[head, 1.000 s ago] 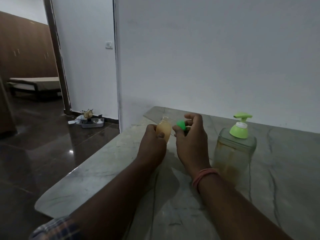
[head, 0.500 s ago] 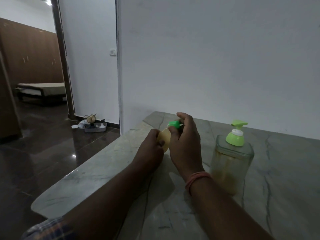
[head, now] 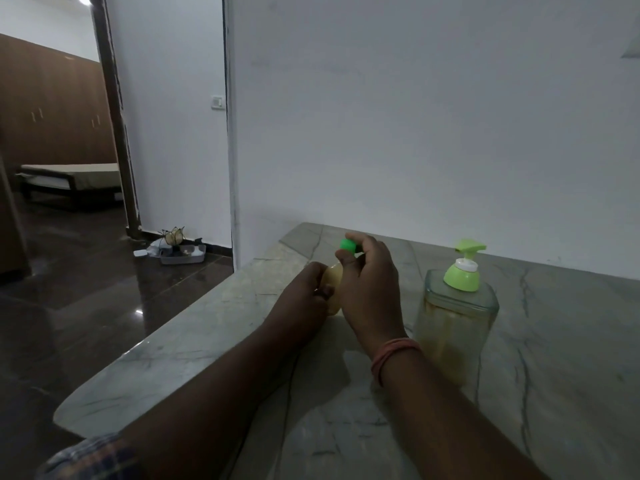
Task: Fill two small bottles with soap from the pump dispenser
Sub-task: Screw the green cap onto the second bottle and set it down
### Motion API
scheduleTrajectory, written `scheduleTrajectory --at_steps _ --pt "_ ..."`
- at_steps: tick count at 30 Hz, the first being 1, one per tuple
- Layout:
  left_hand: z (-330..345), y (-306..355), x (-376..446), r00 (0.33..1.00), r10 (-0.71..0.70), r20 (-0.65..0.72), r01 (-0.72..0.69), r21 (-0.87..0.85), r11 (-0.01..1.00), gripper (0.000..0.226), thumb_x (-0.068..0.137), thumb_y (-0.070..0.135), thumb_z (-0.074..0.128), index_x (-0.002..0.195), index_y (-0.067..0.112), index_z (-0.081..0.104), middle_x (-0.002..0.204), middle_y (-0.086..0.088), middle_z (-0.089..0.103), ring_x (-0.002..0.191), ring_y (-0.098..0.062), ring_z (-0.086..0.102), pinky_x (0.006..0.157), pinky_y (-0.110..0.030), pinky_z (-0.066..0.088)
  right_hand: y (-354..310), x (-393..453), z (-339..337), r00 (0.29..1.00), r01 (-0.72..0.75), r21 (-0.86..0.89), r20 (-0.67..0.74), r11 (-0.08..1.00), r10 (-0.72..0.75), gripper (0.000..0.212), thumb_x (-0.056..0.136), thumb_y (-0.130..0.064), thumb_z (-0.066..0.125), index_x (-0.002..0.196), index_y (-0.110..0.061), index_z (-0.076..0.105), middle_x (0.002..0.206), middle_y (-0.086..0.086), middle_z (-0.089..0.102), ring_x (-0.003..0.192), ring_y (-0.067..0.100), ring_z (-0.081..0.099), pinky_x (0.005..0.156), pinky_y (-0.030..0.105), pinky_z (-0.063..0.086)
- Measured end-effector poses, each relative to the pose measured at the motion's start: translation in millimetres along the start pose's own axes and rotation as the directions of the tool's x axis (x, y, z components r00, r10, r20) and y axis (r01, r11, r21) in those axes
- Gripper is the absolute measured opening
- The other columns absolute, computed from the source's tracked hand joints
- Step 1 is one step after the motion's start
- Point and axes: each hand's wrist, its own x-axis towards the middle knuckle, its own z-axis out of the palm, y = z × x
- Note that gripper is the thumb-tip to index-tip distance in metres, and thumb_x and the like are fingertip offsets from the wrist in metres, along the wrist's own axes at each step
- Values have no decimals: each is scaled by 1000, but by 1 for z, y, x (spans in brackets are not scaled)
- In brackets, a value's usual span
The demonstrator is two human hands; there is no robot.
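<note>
left hand (head: pixel 306 292) grips small bottle (head: pixel 334 284) of amber soap nr counter (head: pixel 207 341) left edge; right hand (head: pixel 369 282) fingers pinch green cap (head: pixel 347 244) at its top. pump dispenser (head: pixel 457 317) just right, nearer back edge.

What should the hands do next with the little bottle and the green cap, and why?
Probably keep twisting the small green cap down tight. The right hand pinches it at the top of the small yellowish bottle, which the left hand grips and which looks filled with soap, so closing it seems next.
</note>
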Motion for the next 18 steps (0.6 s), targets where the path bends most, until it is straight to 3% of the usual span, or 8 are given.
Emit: scheduleTrajectory --at_steps 7,11,13,15,18 --pt "2 -3 2 1000 -7 -2 7 -77 997 20 98 4 51 115 14 54 111 -15 63 100 -32 65 86 -57 57 -4 -3 -5 994 -105 74 44 992 102 21 93 -19 59 113 -22 65 102 -12 64 97 4 59 87 25 51" --pt "3 -5 4 999 -13 -43 9 -72 997 17 96 3 53 107 15 56 104 -14 65 95 -32 65 82 -53 58 -6 -10 -2 992 -127 126 13 984 126 26 86 -24 71 110 -26 61 100 -13 64 92 0 60 80 15 52" --pt "1 -6 5 998 -35 -57 30 -81 996 16 96 3 53 109 12 55 104 -14 64 94 -30 65 76 -40 59 -9 -13 0 995 -102 128 -9 986 104 33 82 -26 75 111 -26 58 101 -13 64 92 0 60 75 8 48" --pt "-2 -7 7 996 -46 -70 39 -103 994 16 98 3 52 111 11 54 107 -15 64 94 -27 65 69 -30 56 -11 -13 1 995 -68 142 -67 987 79 38 79 -30 77 109 -26 54 95 -10 63 86 3 60 72 14 50" --pt "-2 -5 6 998 -26 -53 19 -131 991 15 97 1 52 107 13 54 104 -14 64 91 -27 65 67 -28 55 -10 -13 5 990 -80 123 -106 989 93 44 79 -41 73 111 -25 47 94 -3 53 87 12 54 77 31 53"
